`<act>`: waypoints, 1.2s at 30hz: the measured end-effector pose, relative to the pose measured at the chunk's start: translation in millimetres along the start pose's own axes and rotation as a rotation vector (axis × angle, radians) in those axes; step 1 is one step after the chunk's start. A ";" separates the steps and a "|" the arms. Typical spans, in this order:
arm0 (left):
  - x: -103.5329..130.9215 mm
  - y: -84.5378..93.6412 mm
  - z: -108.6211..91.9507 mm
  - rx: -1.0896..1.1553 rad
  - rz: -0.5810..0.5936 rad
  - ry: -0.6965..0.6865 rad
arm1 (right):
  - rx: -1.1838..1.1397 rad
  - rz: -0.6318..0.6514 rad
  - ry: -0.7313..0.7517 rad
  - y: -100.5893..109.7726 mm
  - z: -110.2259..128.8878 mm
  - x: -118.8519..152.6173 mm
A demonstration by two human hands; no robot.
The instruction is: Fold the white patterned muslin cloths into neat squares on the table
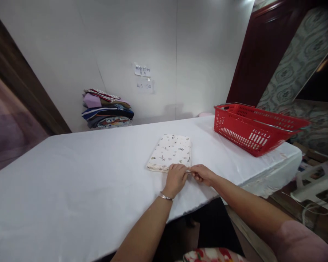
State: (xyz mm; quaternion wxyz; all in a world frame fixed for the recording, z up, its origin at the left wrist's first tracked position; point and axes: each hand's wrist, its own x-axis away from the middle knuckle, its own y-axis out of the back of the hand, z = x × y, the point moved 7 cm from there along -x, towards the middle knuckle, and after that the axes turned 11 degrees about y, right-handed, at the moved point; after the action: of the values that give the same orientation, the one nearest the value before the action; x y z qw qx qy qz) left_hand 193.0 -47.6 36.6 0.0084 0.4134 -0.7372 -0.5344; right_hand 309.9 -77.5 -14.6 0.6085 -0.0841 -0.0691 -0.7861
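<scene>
A folded cream cloth [171, 150] printed with small motifs lies flat on the white-covered table [71, 182]. My left hand [177, 177], with a silver bracelet at the wrist, is closed on the cloth's near edge, right of its middle. Beside it, my right hand [203, 174] pinches the near right corner of the same cloth. The two hands nearly meet there, and the fingers cover that corner. Layered folds show along the near left edge.
A red plastic basket [240, 127] stands on the table at the right. Against the back wall, left of centre, is a stack of folded fabrics [108, 109]. Paper labels [143, 78] are stuck on the wall. A white stool [317, 185] stands beyond the table's right end.
</scene>
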 end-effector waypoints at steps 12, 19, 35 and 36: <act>7.7 28.7 51.4 -0.089 -0.073 0.141 | 0.238 -0.023 0.022 6.5 -0.5 -3.7; 31.0 71.1 120.6 -0.070 -0.258 0.442 | 0.227 -0.062 0.027 9.6 -10.1 -2.8; 26.6 54.9 153.9 0.221 -0.139 0.742 | 1.379 -0.060 0.921 -26.6 35.9 24.6; 26.9 54.1 154.8 0.232 -0.136 0.739 | 1.391 -0.007 0.953 -31.0 33.5 24.7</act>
State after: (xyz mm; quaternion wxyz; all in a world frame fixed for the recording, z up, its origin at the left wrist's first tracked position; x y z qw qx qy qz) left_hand 72.5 61.4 1.6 0.1910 0.6241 -0.7110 -0.2619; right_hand 275.5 -86.0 23.2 0.4832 0.6508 -0.2737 -0.5177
